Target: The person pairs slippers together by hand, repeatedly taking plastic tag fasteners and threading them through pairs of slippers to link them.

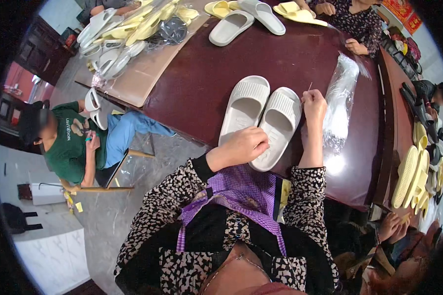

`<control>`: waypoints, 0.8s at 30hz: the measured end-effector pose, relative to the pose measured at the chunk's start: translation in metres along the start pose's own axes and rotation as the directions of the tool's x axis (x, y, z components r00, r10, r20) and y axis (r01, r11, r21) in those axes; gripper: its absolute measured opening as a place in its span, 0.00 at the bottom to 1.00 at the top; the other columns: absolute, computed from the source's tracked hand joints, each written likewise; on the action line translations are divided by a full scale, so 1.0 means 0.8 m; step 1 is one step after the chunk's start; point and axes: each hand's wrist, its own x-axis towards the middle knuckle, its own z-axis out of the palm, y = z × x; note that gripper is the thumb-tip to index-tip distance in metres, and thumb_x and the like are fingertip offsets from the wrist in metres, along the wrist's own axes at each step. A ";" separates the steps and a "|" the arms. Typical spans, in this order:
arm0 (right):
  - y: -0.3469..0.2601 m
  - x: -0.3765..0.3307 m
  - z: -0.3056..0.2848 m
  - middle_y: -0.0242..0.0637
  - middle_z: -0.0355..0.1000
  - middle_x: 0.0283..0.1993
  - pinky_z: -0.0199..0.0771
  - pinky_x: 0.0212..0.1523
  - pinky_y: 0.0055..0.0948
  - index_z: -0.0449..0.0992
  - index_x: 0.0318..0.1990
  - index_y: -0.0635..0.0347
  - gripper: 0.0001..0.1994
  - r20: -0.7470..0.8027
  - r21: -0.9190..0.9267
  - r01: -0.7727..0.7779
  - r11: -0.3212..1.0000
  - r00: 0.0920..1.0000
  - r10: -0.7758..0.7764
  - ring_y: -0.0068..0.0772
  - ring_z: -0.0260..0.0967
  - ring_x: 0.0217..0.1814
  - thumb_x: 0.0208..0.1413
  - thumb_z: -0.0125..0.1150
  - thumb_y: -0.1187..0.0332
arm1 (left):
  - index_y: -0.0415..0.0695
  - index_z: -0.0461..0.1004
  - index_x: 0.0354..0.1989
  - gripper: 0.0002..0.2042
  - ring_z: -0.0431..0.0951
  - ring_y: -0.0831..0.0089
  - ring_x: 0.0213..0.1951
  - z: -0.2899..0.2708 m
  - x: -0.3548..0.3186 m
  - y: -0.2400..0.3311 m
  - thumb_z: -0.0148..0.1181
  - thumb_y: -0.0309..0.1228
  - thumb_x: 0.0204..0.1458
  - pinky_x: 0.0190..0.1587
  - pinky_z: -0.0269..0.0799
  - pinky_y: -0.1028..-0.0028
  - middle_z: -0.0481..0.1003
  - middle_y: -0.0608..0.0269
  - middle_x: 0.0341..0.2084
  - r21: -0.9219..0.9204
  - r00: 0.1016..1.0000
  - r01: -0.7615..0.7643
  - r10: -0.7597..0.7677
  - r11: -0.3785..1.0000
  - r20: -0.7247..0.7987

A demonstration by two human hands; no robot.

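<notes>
Two grey slippers [260, 119]: left hand [243, 145] grip curled on heels, right hand [314, 104] pinching thin stick [309, 87].

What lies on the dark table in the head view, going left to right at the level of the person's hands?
Left hand → left grey slipper → right grey slipper → right hand → clear plastic bag → stack of yellow slippers at the table's right edge.

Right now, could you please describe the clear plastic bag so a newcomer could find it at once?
On the dark red table, look just right of the pale slipper pair, beyond the right hand. The clear plastic bag lies there lengthwise, the only shiny, see-through thing nearby.
</notes>
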 end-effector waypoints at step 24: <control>-0.026 0.013 0.032 0.39 0.73 0.26 0.69 0.32 0.25 0.76 0.36 0.62 0.06 0.160 0.583 0.041 0.811 0.973 -0.165 0.23 0.70 0.28 0.53 0.56 0.71 | 0.38 0.67 0.33 0.06 0.73 0.50 0.35 -0.004 0.050 -0.109 0.47 0.21 0.46 0.38 0.69 0.59 0.72 0.47 0.29 0.306 0.999 -0.024 0.016 0.952 0.030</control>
